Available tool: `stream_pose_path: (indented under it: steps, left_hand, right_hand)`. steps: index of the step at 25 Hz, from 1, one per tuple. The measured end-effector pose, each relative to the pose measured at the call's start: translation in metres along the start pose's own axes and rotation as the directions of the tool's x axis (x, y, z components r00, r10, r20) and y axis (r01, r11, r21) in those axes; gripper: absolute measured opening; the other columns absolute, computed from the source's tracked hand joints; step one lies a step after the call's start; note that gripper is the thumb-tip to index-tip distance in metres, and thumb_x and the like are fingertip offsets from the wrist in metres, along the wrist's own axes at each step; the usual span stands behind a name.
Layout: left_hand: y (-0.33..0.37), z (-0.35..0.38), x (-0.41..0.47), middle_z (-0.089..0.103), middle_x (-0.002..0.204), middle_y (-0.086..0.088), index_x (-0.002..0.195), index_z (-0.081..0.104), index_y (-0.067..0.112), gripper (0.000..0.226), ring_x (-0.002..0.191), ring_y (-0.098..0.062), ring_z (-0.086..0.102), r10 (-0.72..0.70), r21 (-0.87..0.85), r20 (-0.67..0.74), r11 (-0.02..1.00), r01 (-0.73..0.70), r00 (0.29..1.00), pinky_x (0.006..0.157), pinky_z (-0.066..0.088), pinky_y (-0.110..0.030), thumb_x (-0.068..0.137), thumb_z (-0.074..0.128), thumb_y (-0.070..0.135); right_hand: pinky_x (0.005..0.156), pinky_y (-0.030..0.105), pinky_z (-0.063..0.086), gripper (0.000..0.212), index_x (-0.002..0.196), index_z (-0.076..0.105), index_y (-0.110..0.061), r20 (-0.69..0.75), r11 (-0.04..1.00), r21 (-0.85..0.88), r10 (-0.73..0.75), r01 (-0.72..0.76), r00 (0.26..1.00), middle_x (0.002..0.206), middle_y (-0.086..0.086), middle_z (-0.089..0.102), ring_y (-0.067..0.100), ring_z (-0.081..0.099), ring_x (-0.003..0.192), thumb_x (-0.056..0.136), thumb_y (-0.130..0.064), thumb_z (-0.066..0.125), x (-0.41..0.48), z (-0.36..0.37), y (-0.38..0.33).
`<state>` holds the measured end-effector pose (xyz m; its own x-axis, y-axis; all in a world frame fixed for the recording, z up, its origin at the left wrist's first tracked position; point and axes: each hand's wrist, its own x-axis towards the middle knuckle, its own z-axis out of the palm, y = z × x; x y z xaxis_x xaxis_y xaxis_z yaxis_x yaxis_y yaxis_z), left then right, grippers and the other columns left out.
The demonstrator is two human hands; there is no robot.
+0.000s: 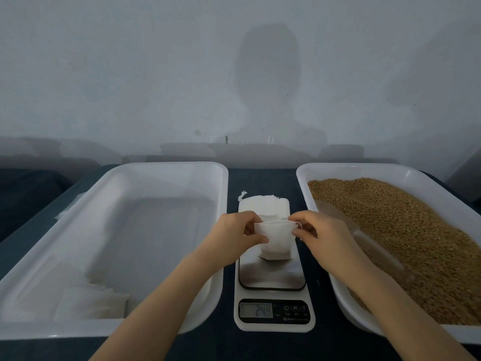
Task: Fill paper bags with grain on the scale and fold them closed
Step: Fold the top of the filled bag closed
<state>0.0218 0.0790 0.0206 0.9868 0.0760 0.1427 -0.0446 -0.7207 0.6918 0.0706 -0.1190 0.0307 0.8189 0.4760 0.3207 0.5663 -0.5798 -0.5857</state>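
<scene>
the left hand (235,237) and right hand (321,234) each pinch a top corner of the white paper bag (277,241), held open above the kitchen scale (273,285). right of the scale, the grain tray (364,169); left, a white tray (169,166).

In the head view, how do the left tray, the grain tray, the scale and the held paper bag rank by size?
1. Left tray and grain tray: alike; the frame cuts the grain tray, so unranked.
2. The scale.
3. The paper bag.
</scene>
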Motion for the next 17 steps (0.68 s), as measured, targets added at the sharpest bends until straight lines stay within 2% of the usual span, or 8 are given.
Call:
stream_pose_path:
  steps: [10,17]
  left_hand:
    - [0.0001,-0.0001,-0.0003,0.058,0.075,0.016,0.091,0.059,0.028,0.018,0.069,-0.002,0.056,0.001,-0.001,0.02,1.0,-0.001,1.0,0.062,0.041,-0.007,0.082,0.074,0.03]
    - [0.0005,-0.0004,-0.0009,0.057,0.075,0.016,0.091,0.058,0.028,0.018,0.069,-0.002,0.055,0.001,0.001,0.019,1.0,-0.001,1.0,0.062,0.04,-0.005,0.082,0.073,0.03]
  right_hand:
    - [0.072,-0.003,0.036,0.026,0.114,0.066,-0.016,-0.02,1.0,0.005,-0.017,0.017,1.0,0.092,-0.013,0.057,-0.009,0.049,0.079,0.089,-0.01,0.061,0.0006,0.001,0.0011]
    - [0.072,-0.003,0.036,0.025,0.113,0.066,-0.016,-0.024,1.0,0.018,-0.021,0.021,0.999,0.091,-0.013,0.058,-0.008,0.051,0.08,0.089,-0.011,0.062,0.0014,0.0024,0.0027]
